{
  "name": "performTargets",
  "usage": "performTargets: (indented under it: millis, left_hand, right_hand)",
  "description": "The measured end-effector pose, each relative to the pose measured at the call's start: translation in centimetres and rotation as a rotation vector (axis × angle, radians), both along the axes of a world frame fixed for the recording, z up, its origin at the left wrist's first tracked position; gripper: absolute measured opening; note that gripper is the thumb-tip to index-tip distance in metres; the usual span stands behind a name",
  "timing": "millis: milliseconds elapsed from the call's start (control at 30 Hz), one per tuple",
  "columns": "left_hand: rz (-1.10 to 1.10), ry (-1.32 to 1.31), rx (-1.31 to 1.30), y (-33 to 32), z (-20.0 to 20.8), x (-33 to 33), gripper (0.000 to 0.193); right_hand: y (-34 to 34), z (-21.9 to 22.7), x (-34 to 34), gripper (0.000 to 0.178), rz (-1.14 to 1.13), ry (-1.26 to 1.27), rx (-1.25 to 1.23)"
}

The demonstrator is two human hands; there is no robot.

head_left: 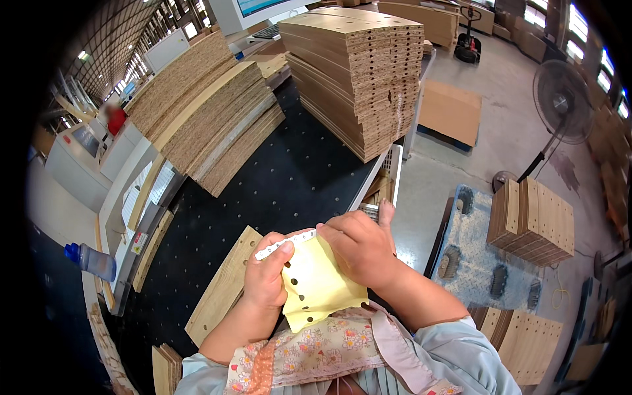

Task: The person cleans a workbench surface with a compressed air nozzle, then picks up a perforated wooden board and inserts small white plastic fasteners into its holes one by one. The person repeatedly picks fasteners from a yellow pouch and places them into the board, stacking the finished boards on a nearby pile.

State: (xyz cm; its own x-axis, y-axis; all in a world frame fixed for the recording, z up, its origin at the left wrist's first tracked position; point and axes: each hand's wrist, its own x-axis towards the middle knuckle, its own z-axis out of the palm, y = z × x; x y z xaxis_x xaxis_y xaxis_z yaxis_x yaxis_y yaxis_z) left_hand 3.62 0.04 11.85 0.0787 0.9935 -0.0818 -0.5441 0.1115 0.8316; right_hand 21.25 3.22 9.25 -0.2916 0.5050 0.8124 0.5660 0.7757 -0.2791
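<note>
Yellow sheet (324, 280), printed white strip (299, 238), handheld

Black flat dotted tabletop (309, 178): passage ahead of left hand (268, 270), between tall tan stack of drilled chipboard panels (388, 85) and long brown layered chipboard pile (224, 125), both blocking. Low pale rectangular wooden board (220, 286) beside left wrist.
</note>
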Motion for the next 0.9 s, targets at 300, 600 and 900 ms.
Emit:
performTargets:
  millis: [300,600,900]
  left_hand:
    - [-0.081,-0.128,-0.011,-0.1,-1.9,-1.6,0.011]
    - [-0.147,-0.337,-0.103,-0.1,-2.5,-1.4,0.008]
    - [-0.138,-0.395,-0.147,-0.4,-2.3,-1.1,0.006]
  right_hand:
    - [-0.1,0.6,-0.3,0.036,0.074,0.081,0.007]
    - [-0.3,0.5,-0.4,0.038,0.021,-0.044,0.104]
    - [-0.4,0.4,-0.4,0.037,0.025,-0.067,0.155]
